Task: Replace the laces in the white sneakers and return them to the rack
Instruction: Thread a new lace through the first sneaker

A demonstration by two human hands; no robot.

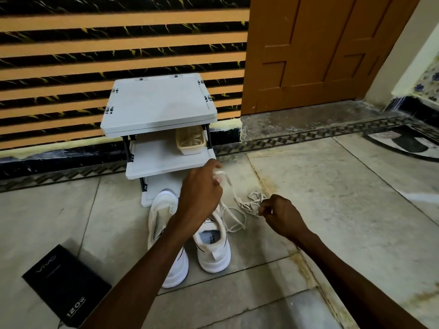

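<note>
Two white sneakers stand on the floor in front of the rack, the left sneaker [161,217] partly under my left forearm, the right sneaker [213,248] beside it. My left hand [199,188] grips a bunched end of a white lace [240,210] above the shoes. My right hand [280,213] pinches the tangled part of the same lace to the right. Loops of lace trail onto the floor between my hands. The white three-shelf rack [159,100] stands against the wall.
A cream basket [190,141] with laces sits on the rack's middle shelf. A black box [64,281] lies on the floor at the lower left. A brown door [320,43] is at the right; stone floor tiles spread around.
</note>
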